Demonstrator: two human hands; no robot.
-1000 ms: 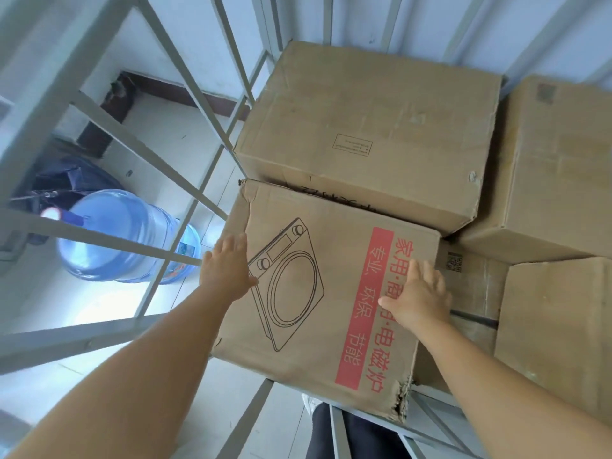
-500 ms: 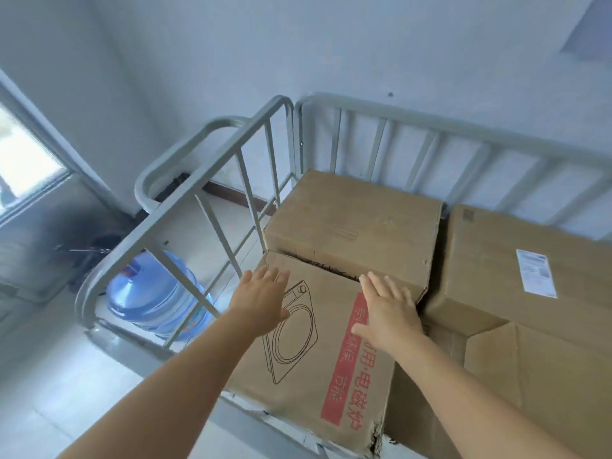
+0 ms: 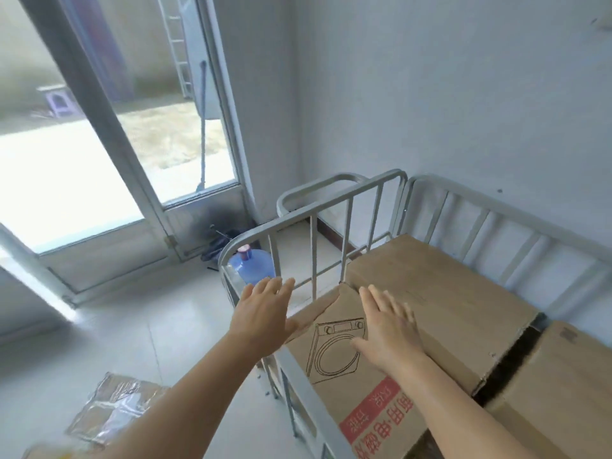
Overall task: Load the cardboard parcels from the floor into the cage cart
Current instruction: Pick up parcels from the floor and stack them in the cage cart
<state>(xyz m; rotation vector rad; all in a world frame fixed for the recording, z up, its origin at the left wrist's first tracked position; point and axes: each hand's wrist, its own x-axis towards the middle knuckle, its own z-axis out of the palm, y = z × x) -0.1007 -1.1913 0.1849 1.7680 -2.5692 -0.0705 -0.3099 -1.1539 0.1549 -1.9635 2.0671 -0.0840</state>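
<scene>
The grey metal cage cart point(image 3: 347, 190) stands in the corner with several cardboard parcels inside. A printed parcel point(image 3: 334, 385) with a cooker drawing and a red stripe lies nearest me, next to a plain parcel point(image 3: 440, 293) and another plain parcel point(image 3: 563, 385) at the right. My left hand point(image 3: 261, 313) is open with straight fingers, held above the cart's left rail beside the printed parcel. My right hand point(image 3: 387, 326) is open, fingers spread, over the printed parcel's top. Whether it touches the cardboard is unclear. A taped parcel point(image 3: 112, 409) lies on the floor at lower left.
A blue water bottle point(image 3: 251, 266) stands on the floor behind the cart's left rail. A glass door point(image 3: 109, 134) fills the upper left, with dark items point(image 3: 222, 243) at its foot. White walls close the corner behind the cart. Pale tiled floor point(image 3: 132, 329) spreads to the left.
My view has risen and swung left, bringing the door and floor into sight. Both hands have lifted back from the printed parcel, which stays in the cart.
</scene>
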